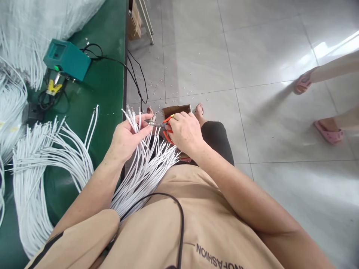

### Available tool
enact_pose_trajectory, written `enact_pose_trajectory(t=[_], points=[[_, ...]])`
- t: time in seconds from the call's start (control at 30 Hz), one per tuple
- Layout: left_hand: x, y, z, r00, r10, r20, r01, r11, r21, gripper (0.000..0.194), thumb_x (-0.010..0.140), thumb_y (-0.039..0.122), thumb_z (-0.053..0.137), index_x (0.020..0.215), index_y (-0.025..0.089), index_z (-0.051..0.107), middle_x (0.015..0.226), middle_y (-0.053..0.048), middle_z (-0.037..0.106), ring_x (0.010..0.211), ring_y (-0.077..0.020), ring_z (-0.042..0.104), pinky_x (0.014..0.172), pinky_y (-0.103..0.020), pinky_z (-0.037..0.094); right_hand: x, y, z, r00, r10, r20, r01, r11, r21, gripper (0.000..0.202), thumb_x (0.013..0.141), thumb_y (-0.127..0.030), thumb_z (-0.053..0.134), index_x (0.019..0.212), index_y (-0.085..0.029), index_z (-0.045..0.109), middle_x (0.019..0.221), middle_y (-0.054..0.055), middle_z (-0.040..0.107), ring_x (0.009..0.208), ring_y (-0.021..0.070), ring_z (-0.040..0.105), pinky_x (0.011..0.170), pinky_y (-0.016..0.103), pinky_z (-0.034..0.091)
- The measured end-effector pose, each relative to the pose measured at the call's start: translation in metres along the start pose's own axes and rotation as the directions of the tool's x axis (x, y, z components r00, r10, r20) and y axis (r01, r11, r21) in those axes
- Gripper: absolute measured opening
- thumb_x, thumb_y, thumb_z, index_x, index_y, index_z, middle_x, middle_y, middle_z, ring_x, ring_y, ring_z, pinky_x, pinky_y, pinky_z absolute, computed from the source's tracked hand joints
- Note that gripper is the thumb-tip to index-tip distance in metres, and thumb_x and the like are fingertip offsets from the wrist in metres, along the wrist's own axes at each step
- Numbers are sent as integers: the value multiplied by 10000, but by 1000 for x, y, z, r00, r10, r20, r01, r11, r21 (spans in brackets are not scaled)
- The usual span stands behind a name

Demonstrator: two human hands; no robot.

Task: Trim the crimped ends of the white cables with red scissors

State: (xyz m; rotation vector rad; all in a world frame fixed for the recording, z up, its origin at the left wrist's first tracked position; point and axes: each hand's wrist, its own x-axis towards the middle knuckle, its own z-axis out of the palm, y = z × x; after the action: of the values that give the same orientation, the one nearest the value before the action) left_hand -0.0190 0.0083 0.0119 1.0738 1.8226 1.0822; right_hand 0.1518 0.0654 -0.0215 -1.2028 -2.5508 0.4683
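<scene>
**Light and springy to handle, best pinched just below the ends**

Find the white wires [159, 172] loosely fanned between the hands and the beige shirt [213, 224], running down beneath the left forearm. Note the left hand [125, 138], closed around a few strands near their upper ends, with thumb and fingertips pinched together. Note the right hand [185, 130] too, wrapped around the orange-handled pliers [167, 138], with metal tips reaching the left fingertips. Cannot tell whether closed on a strand.

Likely to weigh little per strand, but to drag more as a full bundle. Probably flexible, with enough spring to splay when gripped loosely, and perhaps a little slippery along the smooth covering. Take hold of 1 strand close below the tip for control; support the rest farther down. Treat the thin ends as the delicate part, probably easy to bend or nick. Grip the pliers by the covered handles, clear of the metal tips.
</scene>
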Motion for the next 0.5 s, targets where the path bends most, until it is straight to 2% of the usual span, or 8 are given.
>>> enact_pose_trajectory(t=[0.23,0.3,0.37,0.4,0.43,0.47,0.5], points=[[2,-3,-3,999,-38,18,38,999,-12,416,627,280,806,1033,215,744,761,6,622,649,-94,542,634,-225,454,0,0,-1,999,-31,-35,28,997,-69,341,934,-160,386,754,-120,673,735,107,628,754,214,526,702,351,292],[2,-3,-4,999,-48,23,48,999,-23,417,628,287,811,1034,221,745,770,6,626,660,-89,546,637,-216,452,0,1,0,999,-17,-51,16,1000,-24,329,927,-169,409,736,-116,671,733,108,630,742,206,529,702,348,299],[2,-3,-4,998,-60,26,61,997,-41,420,626,289,816,1034,222,745,774,7,624,664,-87,552,644,-215,455,1,1,1,997,69,-38,-63,990,126,305,904,-238,489,672,-126,653,693,90,613,701,185,513,687,338,306],[2,-3,-4,998,-65,28,66,996,-53,423,625,289,818,1036,220,743,768,9,619,659,-86,551,644,-217,458,3,1,1,991,136,-8,-130,957,258,307,882,-294,538,639,-135,639,655,70,591,670,169,497,670,327,309],[1,-2,-3,997,-67,31,69,995,-65,425,625,286,818,1037,217,741,760,11,614,651,-85,549,643,-219,460,5,0,0,977,208,41,-205,884,421,321,852,-355,584,613,-145,625,615,44,562,638,151,475,649,314,311],[1,-2,-2,997,-66,36,68,995,-78,424,625,283,818,1036,212,739,752,13,610,642,-85,547,641,-222,463,7,-2,0,954,281,101,-284,749,599,334,812,-408,628,598,-152,616,579,17,530,612,134,454,630,300,312],[1,-1,-1,997,-62,45,66,994,-93,422,625,280,817,1033,206,736,743,15,607,636,-85,547,641,-224,468,10,-4,-1,931,321,176,-337,566,752,338,774,-445,661,602,-158,618,555,-6,504,596,121,440,617,286,315]])
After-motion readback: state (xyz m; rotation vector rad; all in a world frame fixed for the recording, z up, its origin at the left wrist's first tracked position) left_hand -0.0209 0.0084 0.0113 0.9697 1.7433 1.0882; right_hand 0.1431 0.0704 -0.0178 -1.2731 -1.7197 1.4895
